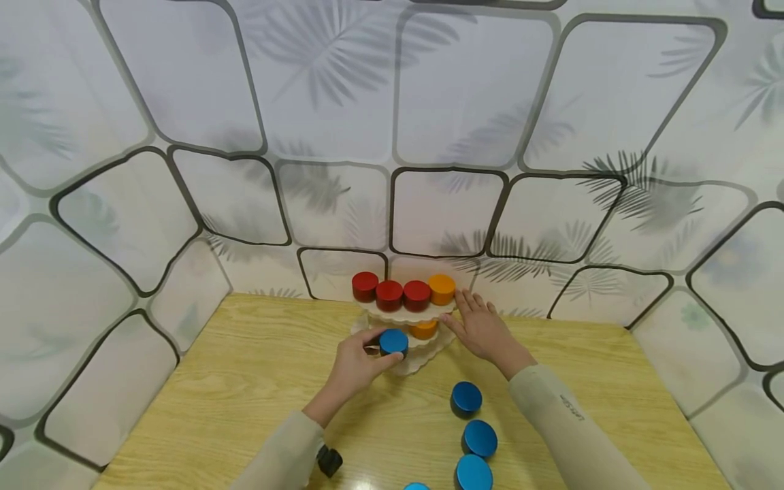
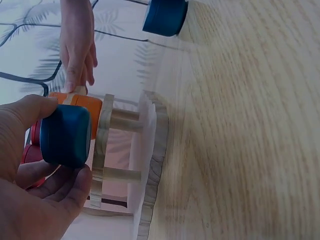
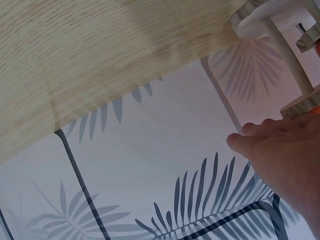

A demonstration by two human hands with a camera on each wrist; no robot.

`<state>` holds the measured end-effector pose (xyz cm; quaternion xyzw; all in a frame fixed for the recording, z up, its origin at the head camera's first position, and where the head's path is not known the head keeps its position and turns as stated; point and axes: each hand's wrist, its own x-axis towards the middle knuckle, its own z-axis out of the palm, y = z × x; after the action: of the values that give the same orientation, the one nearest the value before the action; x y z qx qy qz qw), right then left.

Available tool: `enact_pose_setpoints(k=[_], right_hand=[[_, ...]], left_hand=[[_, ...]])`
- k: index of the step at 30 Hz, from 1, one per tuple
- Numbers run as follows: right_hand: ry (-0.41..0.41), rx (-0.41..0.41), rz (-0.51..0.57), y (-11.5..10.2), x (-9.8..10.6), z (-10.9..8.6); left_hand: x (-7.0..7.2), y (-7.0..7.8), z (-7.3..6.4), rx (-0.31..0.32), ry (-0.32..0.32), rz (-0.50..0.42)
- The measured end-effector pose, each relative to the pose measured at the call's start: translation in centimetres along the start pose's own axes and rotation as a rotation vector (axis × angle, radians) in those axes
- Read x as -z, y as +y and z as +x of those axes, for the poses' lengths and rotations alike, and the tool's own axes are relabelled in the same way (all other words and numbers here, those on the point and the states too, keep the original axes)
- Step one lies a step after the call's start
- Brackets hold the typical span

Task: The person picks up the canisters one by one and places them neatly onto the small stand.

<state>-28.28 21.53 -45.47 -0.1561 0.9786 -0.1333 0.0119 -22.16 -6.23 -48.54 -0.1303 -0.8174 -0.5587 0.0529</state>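
My left hand (image 1: 353, 369) pinches a small round blue tin (image 1: 394, 341) between thumb and fingers. The tin is in front of the middle tier of a wooden tiered stand (image 1: 401, 315) with scalloped edges; in the left wrist view, the same blue tin (image 2: 66, 135) overlaps an orange tin behind it. Red tins (image 1: 389, 295) and an orange tin (image 1: 442, 289) sit on the top tier. Another orange tin (image 1: 423, 330) is on the tier below, partly hidden. My right hand (image 1: 484, 331) lies against the stand's right side, fingers extended at the upper tier's edge.
Several more blue tins (image 1: 466, 399) stand on the wooden table (image 1: 257, 381), in front and to the right of the stand. A small black object (image 1: 329, 461) shows beside the left sleeve. Patterned fabric walls (image 1: 453, 211) rise behind and at both sides.
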Motion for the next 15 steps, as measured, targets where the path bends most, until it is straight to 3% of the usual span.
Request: enact_pose_setpoints(k=[15], right_hand=[[0.004,0.001,-0.007,0.12,-0.13,0.12]], left_hand=[[-0.57,-0.24,0.96,0.001,0.048,0.061]])
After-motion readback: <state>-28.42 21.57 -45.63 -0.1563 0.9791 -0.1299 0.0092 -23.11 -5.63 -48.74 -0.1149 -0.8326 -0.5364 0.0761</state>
